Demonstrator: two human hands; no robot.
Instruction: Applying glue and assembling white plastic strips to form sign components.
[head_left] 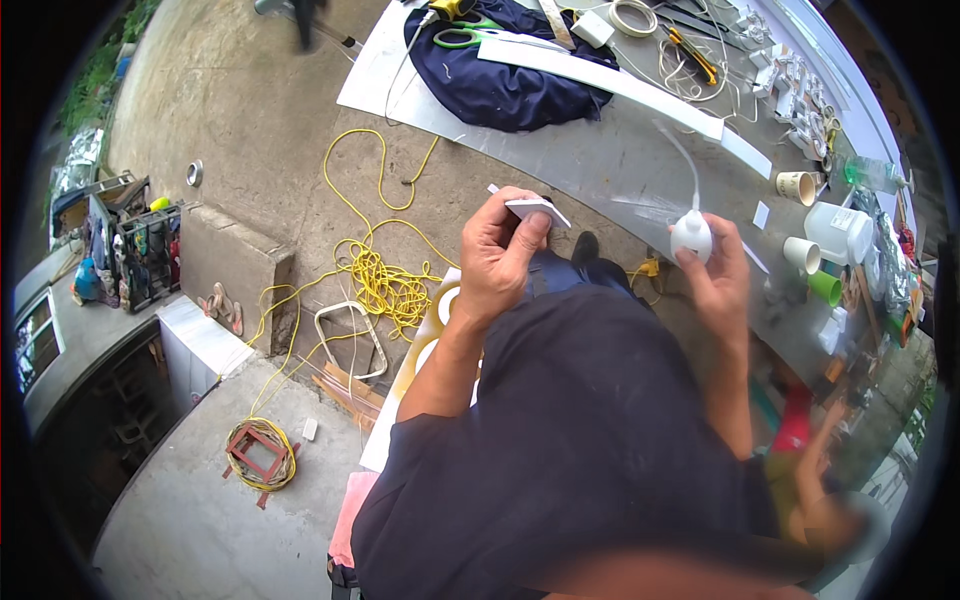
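Small white card and squeeze bottle, held over the worktable.
Our left hand pinches the card flat and face up; our right hand grips the white bottle, long nozzle upward, kept from dripping.

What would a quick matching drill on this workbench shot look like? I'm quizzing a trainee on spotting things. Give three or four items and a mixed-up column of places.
Things:
1. small white card
2. white squeeze bottle
3. green-handled scissors
4. yellow cord

Places:
A. tangled on the concrete ground
B. lying on the dark blue cloth
C. pinched in the left hand
D. gripped in the right hand

Pairs: 1-C, 2-D, 3-B, 4-A
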